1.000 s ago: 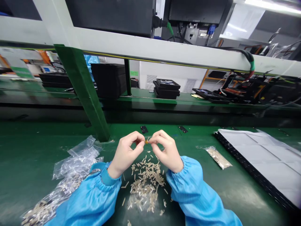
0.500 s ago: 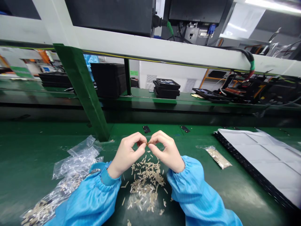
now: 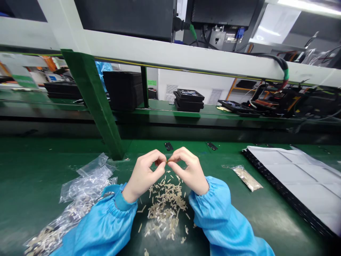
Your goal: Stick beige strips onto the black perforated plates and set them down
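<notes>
We're looking across a green worktop (image 3: pixel 32 185), glossy under the lights, with a green post (image 3: pixel 93 103) slanting up at left and black trays (image 3: pixel 189 101) stacked on the shelf behind. Clear bags (image 3: pixel 85 185) crumple by our left sleeve, a filled packet (image 3: pixel 246 177) lies out to the right, and beyond it a white sheet (image 3: pixel 301 177) spreads over a black-edged rack. Loose tan strips (image 3: pixel 170 195) scatter between our forearms. And here, above the pile's far end, a small amber piece (image 3: pixel 167 162), barely a speck, sits right between the fingertips: our left hand (image 3: pixel 145 172) pinches it from one side, our right hand (image 3: pixel 190 174) from the other, thumbs and forefingers nearly meeting.
</notes>
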A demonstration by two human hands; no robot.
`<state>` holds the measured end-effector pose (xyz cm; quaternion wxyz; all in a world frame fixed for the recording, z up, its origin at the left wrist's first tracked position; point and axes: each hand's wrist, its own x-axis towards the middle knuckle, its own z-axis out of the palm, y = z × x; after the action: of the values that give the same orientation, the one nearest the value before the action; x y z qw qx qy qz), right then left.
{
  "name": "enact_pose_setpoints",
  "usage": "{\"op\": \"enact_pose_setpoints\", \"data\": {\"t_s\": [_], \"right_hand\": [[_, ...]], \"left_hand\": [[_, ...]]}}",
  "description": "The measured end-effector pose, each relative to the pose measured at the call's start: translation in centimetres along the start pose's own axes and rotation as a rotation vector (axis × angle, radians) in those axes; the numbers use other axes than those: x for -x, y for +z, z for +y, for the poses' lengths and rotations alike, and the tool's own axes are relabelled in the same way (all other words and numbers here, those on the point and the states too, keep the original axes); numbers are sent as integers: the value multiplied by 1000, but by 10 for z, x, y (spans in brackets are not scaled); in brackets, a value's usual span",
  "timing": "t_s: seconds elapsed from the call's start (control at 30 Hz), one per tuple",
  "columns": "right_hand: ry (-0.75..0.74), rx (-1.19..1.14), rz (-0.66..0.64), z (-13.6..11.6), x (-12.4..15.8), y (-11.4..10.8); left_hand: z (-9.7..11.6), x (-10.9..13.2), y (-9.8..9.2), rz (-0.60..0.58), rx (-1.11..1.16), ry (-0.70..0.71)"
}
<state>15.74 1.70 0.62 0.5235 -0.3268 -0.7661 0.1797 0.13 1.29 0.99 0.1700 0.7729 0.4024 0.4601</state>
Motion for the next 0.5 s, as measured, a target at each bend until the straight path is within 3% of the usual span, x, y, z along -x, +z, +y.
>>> {"op": "enact_pose_setpoints", "data": {"t_s": [0.5], "right_hand": [[43,-41,-40,4,-2,-1]], "left_hand": [[0,0,1,-27,8,-2]]}}
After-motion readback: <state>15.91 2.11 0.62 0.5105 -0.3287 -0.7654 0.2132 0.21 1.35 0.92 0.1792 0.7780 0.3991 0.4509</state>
